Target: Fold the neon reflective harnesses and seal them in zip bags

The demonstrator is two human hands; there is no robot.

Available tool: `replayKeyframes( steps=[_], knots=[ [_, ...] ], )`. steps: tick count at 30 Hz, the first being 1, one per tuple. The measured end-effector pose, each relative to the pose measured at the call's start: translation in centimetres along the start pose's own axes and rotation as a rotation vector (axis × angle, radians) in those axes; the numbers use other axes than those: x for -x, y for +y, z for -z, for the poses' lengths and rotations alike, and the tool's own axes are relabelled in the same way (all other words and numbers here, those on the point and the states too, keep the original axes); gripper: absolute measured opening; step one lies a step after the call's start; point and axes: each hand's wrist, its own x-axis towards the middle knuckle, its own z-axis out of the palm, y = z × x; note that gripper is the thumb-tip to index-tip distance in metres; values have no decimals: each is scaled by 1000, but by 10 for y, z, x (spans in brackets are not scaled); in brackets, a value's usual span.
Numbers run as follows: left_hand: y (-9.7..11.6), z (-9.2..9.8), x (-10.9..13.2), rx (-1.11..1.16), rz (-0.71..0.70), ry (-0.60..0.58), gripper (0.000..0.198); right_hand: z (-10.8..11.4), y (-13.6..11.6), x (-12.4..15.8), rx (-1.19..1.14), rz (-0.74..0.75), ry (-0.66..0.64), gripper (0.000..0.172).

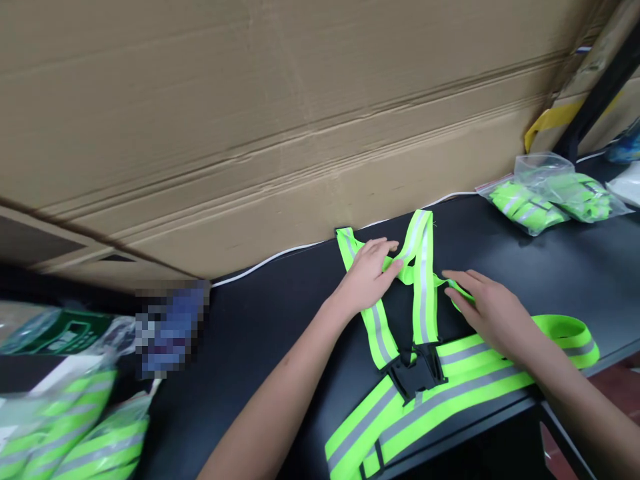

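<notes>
A neon green reflective strap vest (425, 313) with grey stripes lies spread on the black table (270, 333). Its black plastic buckle (415, 373) sits near the front edge. My left hand (367, 277) rests flat on the left shoulder strap, with fingers stretched toward the cross strap. My right hand (493, 307) lies flat on the right part of the vest, fingers extended and pressing a strap down. The waist band (565, 333) loops out to the right of my right hand.
Bagged green vests (550, 193) lie at the back right of the table. More bagged vests (70, 420) are piled at the lower left. A large cardboard sheet (280, 120) stands behind the table, with a white cable (280, 257) along its base.
</notes>
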Motion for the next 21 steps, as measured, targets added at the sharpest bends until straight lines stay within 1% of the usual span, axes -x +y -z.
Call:
replayKeyframes(
  steps=[3, 7, 9, 12, 14, 16, 17, 18, 21],
  knots=[
    [-9, -3, 1, 66, -12, -50, 33, 11, 1, -8, -199, -64, -138, 35],
    [-23, -2, 4, 152, -61, -95, 25, 26, 14, -18, -434, -266, -263, 34],
    [-27, -3, 5, 154, -86, -100, 22, 28, 22, -24, -618, -326, -377, 35],
    [-28, -5, 6, 145, -102, -90, 17, 25, 29, -34, -957, -360, -553, 34],
    [-26, -5, 7, 139, -103, -83, 16, 23, 30, -38, -1109, -438, -598, 32],
    [-25, -6, 7, 131, -101, -77, 19, 23, 30, -40, -1128, -533, -625, 34],
    [-24, -6, 7, 126, -101, -78, 20, 23, 29, -41, -1085, -563, -633, 34],
    [-23, -6, 8, 117, -101, -80, 20, 24, 28, -41, -1013, -567, -635, 35],
    [-23, -5, 9, 42, -99, -97, 15, 27, 27, -40, -781, -496, -637, 36]
  ],
)
